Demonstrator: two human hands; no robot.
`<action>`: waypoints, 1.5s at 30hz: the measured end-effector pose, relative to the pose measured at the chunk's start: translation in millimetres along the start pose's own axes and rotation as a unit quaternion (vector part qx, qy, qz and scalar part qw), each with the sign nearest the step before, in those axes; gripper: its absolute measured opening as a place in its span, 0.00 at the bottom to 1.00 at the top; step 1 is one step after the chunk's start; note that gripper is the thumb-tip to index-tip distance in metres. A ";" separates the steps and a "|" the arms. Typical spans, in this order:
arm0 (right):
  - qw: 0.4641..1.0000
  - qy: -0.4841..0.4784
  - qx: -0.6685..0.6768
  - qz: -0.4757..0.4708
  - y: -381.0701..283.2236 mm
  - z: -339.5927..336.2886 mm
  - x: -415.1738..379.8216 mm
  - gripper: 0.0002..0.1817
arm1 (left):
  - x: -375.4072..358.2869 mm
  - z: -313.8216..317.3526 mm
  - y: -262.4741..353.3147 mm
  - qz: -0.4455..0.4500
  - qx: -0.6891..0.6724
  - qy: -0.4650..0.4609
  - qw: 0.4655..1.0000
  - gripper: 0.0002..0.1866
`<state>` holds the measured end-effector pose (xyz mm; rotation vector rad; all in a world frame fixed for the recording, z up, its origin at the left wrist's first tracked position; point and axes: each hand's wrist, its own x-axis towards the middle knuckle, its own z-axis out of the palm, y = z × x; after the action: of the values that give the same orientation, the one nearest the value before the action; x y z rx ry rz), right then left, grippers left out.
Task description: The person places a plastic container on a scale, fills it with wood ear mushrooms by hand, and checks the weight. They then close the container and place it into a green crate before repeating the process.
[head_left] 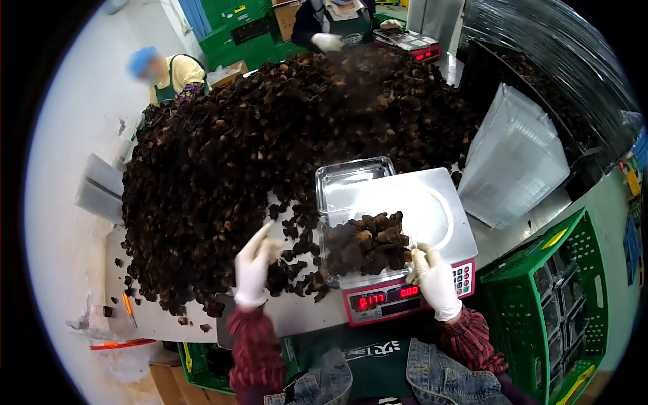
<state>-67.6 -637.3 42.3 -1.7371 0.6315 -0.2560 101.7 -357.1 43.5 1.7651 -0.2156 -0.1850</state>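
Note:
A clear plastic tray (329, 277) heaped with dark wood ear mushrooms (370, 244) rests on the front left of a red electronic scale (437, 202) with a steel plate. My right hand (435, 280), in a white glove, pinches the tray's right edge. My left hand (255, 266), also gloved, hovers over the table left of the scale, fingers stretched out and holding nothing visible. Loose mushroom pieces (300, 246) lie between that hand and the tray. Behind the filled tray is another clear tray (351, 179), overlapping the plate's back left corner. Red digits glow on the scale's display.
A large mound of wood ears (270, 135) covers the table. Stacked clear trays (516, 162) stand at right, above a green crate (499, 304) of packed boxes. Two people work across the mound, one near another scale (425, 52). An orange-handled tool (129, 308) lies at left.

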 end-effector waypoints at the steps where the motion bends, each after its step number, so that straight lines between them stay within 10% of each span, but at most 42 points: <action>1: 1.000 -0.020 0.014 0.012 3.9 1.6 1.0 0.20 | 22.9 22.6 -2.3 0.006 -0.005 -0.054 0.998 0.20; 8: 0.989 -0.033 0.136 0.046 -1.4 2.5 0.6 0.19 | 69.9 90.5 3.0 0.077 -0.306 -0.065 0.947 0.30; 12: 0.947 -0.061 0.307 0.077 -0.8 -5.4 -1.1 0.21 | 8.7 39.3 0.8 0.388 0.165 -0.108 0.900 0.33; 14: 0.961 -0.088 0.248 0.088 -8.7 -7.2 -1.4 0.21 | -38.3 45.6 8.9 0.279 0.172 -0.091 0.940 0.21; 18: 0.969 -0.090 0.220 0.061 -3.6 -5.9 -2.8 0.23 | -69.9 70.8 -14.9 -0.076 -0.247 -0.076 0.963 0.17; 37: 0.968 -0.036 0.249 0.000 -32.1 -54.9 -38.1 0.19 | -86.6 108.1 12.6 -0.010 -0.270 -0.079 0.960 0.18; 45: 0.922 0.373 0.060 -0.081 -73.6 -293.7 -116.3 0.12 | -62.7 85.0 20.3 0.105 0.018 0.065 0.992 0.10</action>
<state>-287.1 -808.2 209.1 -1.5462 0.9877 -1.0841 19.4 -426.3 46.5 1.7696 -0.3099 0.0870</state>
